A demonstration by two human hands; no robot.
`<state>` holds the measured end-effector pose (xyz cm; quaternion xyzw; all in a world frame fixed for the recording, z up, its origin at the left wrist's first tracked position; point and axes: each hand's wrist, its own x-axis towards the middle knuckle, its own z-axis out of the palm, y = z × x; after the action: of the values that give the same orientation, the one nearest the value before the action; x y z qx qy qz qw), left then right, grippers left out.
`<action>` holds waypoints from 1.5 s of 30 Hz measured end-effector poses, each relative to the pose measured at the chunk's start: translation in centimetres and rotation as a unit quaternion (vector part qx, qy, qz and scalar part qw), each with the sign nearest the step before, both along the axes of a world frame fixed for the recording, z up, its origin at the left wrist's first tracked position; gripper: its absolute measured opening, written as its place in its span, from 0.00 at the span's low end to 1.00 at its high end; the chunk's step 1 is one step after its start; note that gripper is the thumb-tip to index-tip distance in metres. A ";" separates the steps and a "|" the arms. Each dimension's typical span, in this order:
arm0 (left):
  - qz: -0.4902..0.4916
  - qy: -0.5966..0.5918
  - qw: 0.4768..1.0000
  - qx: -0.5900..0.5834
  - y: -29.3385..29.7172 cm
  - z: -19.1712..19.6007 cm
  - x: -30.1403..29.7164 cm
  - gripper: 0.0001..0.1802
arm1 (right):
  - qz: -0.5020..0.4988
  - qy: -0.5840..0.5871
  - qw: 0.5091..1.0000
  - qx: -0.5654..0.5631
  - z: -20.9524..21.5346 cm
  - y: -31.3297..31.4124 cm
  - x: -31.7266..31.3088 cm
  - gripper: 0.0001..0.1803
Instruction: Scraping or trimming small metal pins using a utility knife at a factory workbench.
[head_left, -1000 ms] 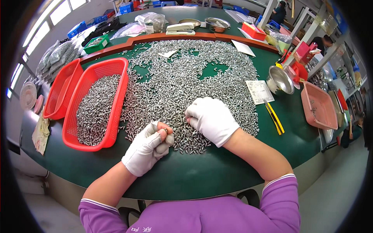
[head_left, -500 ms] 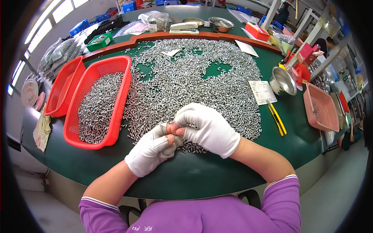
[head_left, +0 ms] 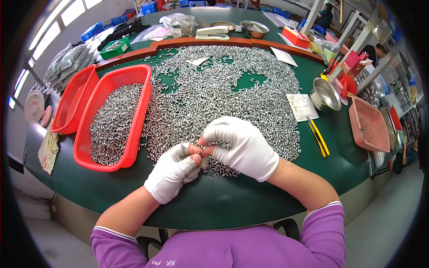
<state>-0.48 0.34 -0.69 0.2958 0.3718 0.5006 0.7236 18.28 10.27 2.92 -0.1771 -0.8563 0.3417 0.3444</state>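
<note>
Head view, near to far. Your purple sleeves enter from the lower edge. Your left hand (head_left: pixel 172 172) in a white cotton glove is curled, its bare fingertips (head_left: pixel 195 154) pinched together; whether a piece sits between them cannot be told. Your right hand (head_left: pixel 243 145), gloved alike, arches over it, fingers bent and pressed to the left fingertips, touching the near edge of the heap of small silvery metal cylinders (head_left: pixel 214 94) spread on the round green table (head_left: pixel 214 201). Left of the heap stands a red plastic mesh basket (head_left: pixel 134 138) part filled with the same cylinders. Right lie a yellow utility knife (head_left: pixel 318 136), a steel bowl (head_left: pixel 325 94) and a pink tray (head_left: pixel 368 127).
</note>
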 end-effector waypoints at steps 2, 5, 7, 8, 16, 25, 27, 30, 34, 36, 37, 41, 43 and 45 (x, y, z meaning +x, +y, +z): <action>0.001 -0.012 1.000 0.000 0.1 0.0 -0.1 0.12 | 0.003 0.008 1.000 0.022 0.2 0.0 0.0 0.09; -0.001 -0.049 0.999 0.002 0.3 0.0 -0.2 0.12 | -0.005 0.013 0.998 0.060 0.2 0.0 -0.2 0.09; -0.003 -0.074 0.997 0.005 0.3 0.0 -0.3 0.12 | -0.019 0.020 0.995 0.100 0.0 -0.1 -0.3 0.09; -0.015 -0.075 0.997 -0.001 0.4 -0.1 -0.4 0.12 | -0.019 0.020 0.995 0.100 0.0 -0.2 -0.3 0.09; -0.023 -0.029 0.999 -0.027 0.1 0.2 -0.1 0.11 | -0.030 -0.005 0.992 0.120 -0.1 -0.6 -0.3 0.10; -0.075 -0.114 0.991 0.005 0.3 -0.5 -0.6 0.11 | 0.001 -0.046 0.965 0.257 0.7 -0.3 0.1 0.08; -0.078 -0.122 0.989 -0.001 0.4 -0.4 -0.7 0.14 | -0.023 -0.010 0.970 0.243 0.1 -0.1 0.0 0.07; -0.027 -0.076 0.997 -0.009 0.3 0.1 -0.3 0.17 | -0.130 -0.043 0.960 0.245 0.3 1.2 0.9 0.08; -0.009 -0.046 0.999 -0.013 0.4 0.2 0.1 0.20 | -0.307 -0.141 0.865 0.371 -1.8 4.7 2.0 0.27; -0.005 -0.026 1.000 -0.012 0.3 0.3 0.1 0.16 | -0.273 -0.148 0.889 0.337 -0.8 4.8 2.4 0.21; -0.004 -0.027 1.000 -0.013 0.2 0.2 0.0 0.16 | -0.257 -0.278 0.895 0.237 0.7 4.1 2.2 0.17; 0.008 -0.019 1.000 -0.018 0.1 0.1 -0.1 0.15 | -0.204 -0.318 0.906 0.192 -0.3 3.3 2.1 0.16; 0.007 -0.020 1.000 -0.022 0.1 0.2 -0.1 0.15 | -0.144 -0.309 0.922 0.183 -0.3 2.7 2.1 0.14; 0.006 -0.044 0.999 -0.025 0.1 0.3 0.0 0.16 | -0.113 -0.315 0.928 0.165 -1.1 2.2 2.1 0.13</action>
<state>-0.53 0.39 -0.40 0.2530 0.3534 0.5082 0.7435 20.40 12.43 1.83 -0.3117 -0.9394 0.0812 0.1170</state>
